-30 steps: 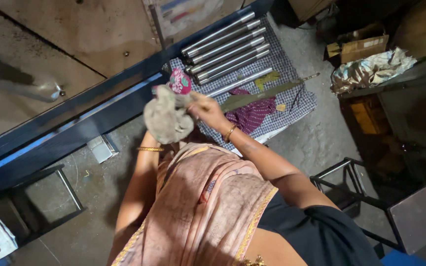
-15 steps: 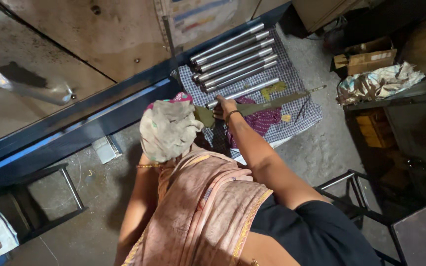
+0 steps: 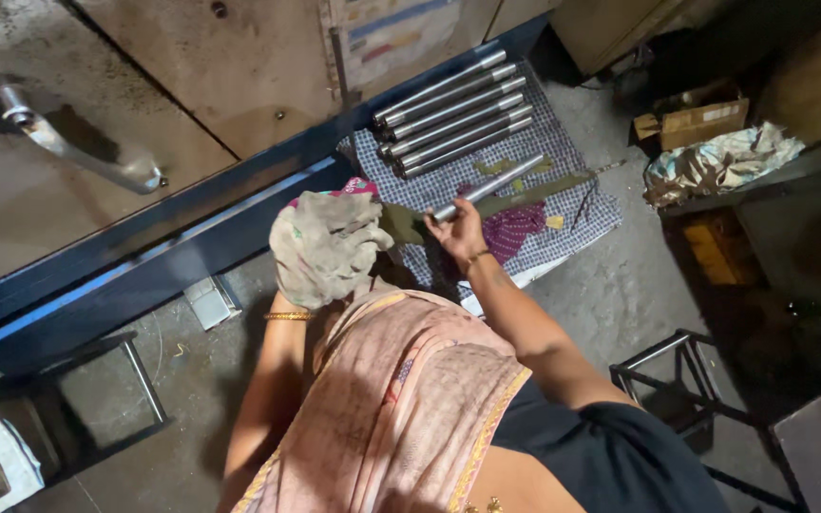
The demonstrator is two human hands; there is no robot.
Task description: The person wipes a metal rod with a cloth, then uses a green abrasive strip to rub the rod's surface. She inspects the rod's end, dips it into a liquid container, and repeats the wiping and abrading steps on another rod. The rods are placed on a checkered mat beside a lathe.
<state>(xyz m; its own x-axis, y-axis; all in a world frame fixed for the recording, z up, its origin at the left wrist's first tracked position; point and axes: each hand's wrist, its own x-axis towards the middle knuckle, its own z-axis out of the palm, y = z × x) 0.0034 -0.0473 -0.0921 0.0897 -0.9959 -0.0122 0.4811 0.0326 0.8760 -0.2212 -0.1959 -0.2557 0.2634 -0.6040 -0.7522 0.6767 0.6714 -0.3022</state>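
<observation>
Right hand (image 3: 455, 231), centre of the frame: fingers closed around the near end of a single metal rod (image 3: 486, 188). The rod slants up and to the right from the hand, over a checked cloth (image 3: 582, 195) spread on the concrete floor (image 3: 610, 285).

Left hand (image 3: 327, 249), just left of centre: wrapped in a grey rag (image 3: 320, 242). The rag hides the fingers, so whether that hand is clenched or loose cannot be told. It sits close beside the right hand, near the rod's lower end; contact with the rod cannot be confirmed.

Surroundings: a row of similar steel rods (image 3: 453, 114) lies side by side at the upper edge of the cloth, apart from the held one. A long flat olive-coloured strip (image 3: 525, 195) lies across the cloth beneath the held rod, with a purple patterned cloth (image 3: 515, 231) below it. A dark blue steel beam (image 3: 144, 256) runs diagonally across the left half, bordering the cloth. A cardboard box (image 3: 694, 119) and crumpled wrapping (image 3: 719, 161) sit at upper right. A black metal frame stool (image 3: 686, 380) stands at lower right, another frame (image 3: 97, 399) at lower left.

Obstruction: the person's draped pink garment (image 3: 401, 399) fills the lower centre and hides the floor beneath.
</observation>
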